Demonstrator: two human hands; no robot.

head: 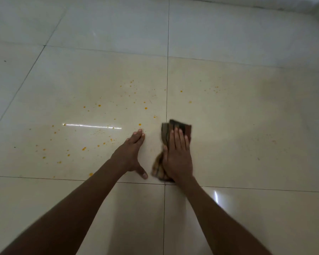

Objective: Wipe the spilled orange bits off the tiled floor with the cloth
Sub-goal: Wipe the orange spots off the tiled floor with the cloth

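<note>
The floor (pixel 247 126) is filling the whole view, pale glossy tiles split by dark grout lines (pixel 167 80), with a bright streak of reflected light (pixel 92 126) lying across the left tile. Nothing else is standing on it, so nothing seems to be blocking a sweep in any direction.

The cloth (pixel 175 128), brown and striped, is lying bunched on the floor just right of the vertical grout line. The right hand (pixel 178 155) is pressing flat on top of it, fingers spread and extended rather than curled: its grip is open, pinning the cloth with the palm, probably so pressure spreads across the fabric for wiping. The left hand (pixel 132 153) is resting empty on the left tile just beside the cloth, its grip also open, thumb splayed out, likely bracing the body's weight.

The orange bits (pixel 118 111) are lying scattered mostly over the left tile, ahead of and to the left of both hands, with a few on the right tile (pixel 181 91). Most of the wiping appears to be still undone; the cloth looks set to travel forward and leftward.
</note>
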